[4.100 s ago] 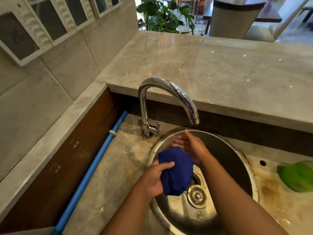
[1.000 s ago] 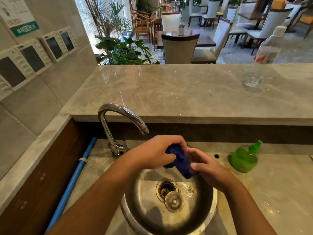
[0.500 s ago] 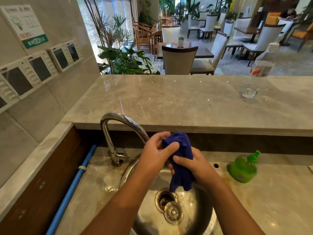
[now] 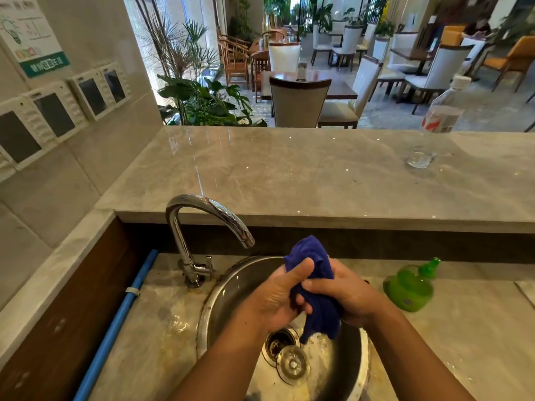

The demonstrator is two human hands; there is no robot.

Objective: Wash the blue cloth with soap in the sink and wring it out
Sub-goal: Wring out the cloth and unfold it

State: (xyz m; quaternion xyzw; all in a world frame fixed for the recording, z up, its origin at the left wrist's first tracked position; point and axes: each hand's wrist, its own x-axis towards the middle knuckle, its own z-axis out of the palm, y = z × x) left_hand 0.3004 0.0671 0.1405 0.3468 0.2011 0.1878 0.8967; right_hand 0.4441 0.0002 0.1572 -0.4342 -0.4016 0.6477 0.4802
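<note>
The blue cloth (image 4: 318,287) is bunched up and held above the round steel sink (image 4: 228,287). My left hand (image 4: 278,296) grips its left side, thumb over the top. My right hand (image 4: 344,293) grips its right side, fingers curled round the bundle. One end of the cloth sticks up above the hands, the other hangs down toward the open drain (image 4: 279,342). The plug (image 4: 293,364) lies beside the drain, with foam on the sink floor. No water runs from the chrome tap (image 4: 202,224). A green soap bottle (image 4: 411,287) stands right of the sink.
A raised marble counter (image 4: 289,169) runs behind the sink, with a glass (image 4: 421,157) and a plastic bottle (image 4: 444,111) at its right. A blue pipe (image 4: 121,311) runs along the left. Wall panels (image 4: 55,111) hang on the left wall. The marble around the sink is wet.
My hands have kept gripping and working the cloth over the sink. Its upper end now sticks up higher above them. The view has tilted up slightly.
</note>
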